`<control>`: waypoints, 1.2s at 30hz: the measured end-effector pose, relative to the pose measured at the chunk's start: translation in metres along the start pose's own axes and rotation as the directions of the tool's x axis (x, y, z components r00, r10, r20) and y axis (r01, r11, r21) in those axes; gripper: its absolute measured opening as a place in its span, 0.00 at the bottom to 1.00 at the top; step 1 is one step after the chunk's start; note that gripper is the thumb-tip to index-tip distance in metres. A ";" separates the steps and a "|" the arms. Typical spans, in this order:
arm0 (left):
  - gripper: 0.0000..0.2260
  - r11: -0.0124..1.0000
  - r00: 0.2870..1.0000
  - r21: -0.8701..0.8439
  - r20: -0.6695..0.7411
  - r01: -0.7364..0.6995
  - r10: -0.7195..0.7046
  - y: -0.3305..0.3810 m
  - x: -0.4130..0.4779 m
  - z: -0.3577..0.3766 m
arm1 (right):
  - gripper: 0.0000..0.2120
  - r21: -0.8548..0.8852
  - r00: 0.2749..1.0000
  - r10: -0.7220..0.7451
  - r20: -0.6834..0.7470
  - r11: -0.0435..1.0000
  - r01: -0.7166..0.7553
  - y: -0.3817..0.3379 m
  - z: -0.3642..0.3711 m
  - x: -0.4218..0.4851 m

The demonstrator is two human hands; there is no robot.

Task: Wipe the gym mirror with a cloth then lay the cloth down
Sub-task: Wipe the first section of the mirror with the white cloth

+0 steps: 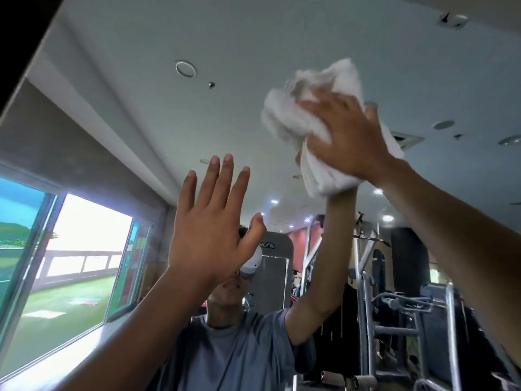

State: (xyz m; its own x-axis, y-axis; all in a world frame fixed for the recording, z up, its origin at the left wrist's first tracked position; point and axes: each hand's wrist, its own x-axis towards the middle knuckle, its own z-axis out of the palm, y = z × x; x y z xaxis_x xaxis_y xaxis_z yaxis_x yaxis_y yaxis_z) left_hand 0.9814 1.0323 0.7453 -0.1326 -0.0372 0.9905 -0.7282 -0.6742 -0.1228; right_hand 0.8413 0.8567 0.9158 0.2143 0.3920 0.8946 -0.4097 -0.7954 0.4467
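Right hand (346, 134) pressed the cloth (307, 114) flat-fingered against the mirror (225, 38); left hand (208, 227) was raised, fingers spread.

- Above the left hand's (208, 230) straight fingertips (227, 159), the mirror (135, 88) glass is bare up to the dark frame edge (17, 52), far to their left.
- Open glass lies between those fingers and the right hand (349, 136).
- The bunched cloth (318, 80), pressed under the right fingers (311, 103), covers the glass there.
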 end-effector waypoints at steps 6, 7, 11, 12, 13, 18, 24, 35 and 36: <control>0.32 1.000 1.000 0.024 0.023 0.011 -0.012 0.000 0.000 -0.001 | 0.29 -0.040 0.976 0.202 -0.080 0.978 -0.205 -0.078 0.017 0.019; 0.33 0.999 1.000 0.028 0.023 0.017 -0.018 0.000 0.000 -0.001 | 0.30 -0.035 0.995 0.083 -0.052 0.996 -0.085 -0.079 0.017 0.010; 0.37 0.993 0.995 0.053 0.010 0.102 -0.102 0.003 0.000 -0.002 | 0.31 0.045 0.908 -0.418 0.034 0.908 0.416 -0.027 0.004 -0.013; 0.38 0.990 0.992 0.061 0.023 0.126 -0.127 0.004 0.000 -0.002 | 0.31 0.034 0.909 -0.415 0.033 0.910 0.414 -0.011 0.002 -0.013; 0.39 0.987 0.988 0.073 0.040 0.143 -0.146 0.005 0.000 -0.003 | 0.31 0.033 0.945 -0.326 0.025 0.945 0.325 0.000 0.002 -0.008; 0.38 0.987 0.988 0.091 0.061 0.134 -0.140 0.004 0.000 -0.008 | 0.29 -0.005 0.954 0.281 -0.103 0.959 -0.283 -0.058 0.014 0.032; 0.34 0.981 0.983 0.160 0.164 -0.108 0.081 -0.041 0.002 -0.032 | 0.35 0.046 0.965 -0.249 0.082 0.968 0.246 -0.093 0.010 0.012; 0.31 0.963 0.972 0.173 0.075 0.207 -0.223 -0.130 -0.037 -0.047 | 0.29 0.107 0.980 0.175 -0.094 0.980 -0.165 -0.155 0.024 0.070; 0.30 0.958 0.968 0.177 0.069 0.225 -0.240 -0.130 -0.038 -0.045 | 0.29 0.099 0.995 0.063 -0.079 0.994 -0.055 -0.174 0.024 0.068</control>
State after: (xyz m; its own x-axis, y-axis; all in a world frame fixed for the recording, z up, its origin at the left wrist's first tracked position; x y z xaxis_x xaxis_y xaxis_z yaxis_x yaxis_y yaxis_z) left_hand 1.0510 1.1550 0.7207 0.0930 0.0752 0.9928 -0.6089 -0.7847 0.1164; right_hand 0.9481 1.0108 0.8991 0.1175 0.3764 0.9190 -0.3315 -0.8574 0.3936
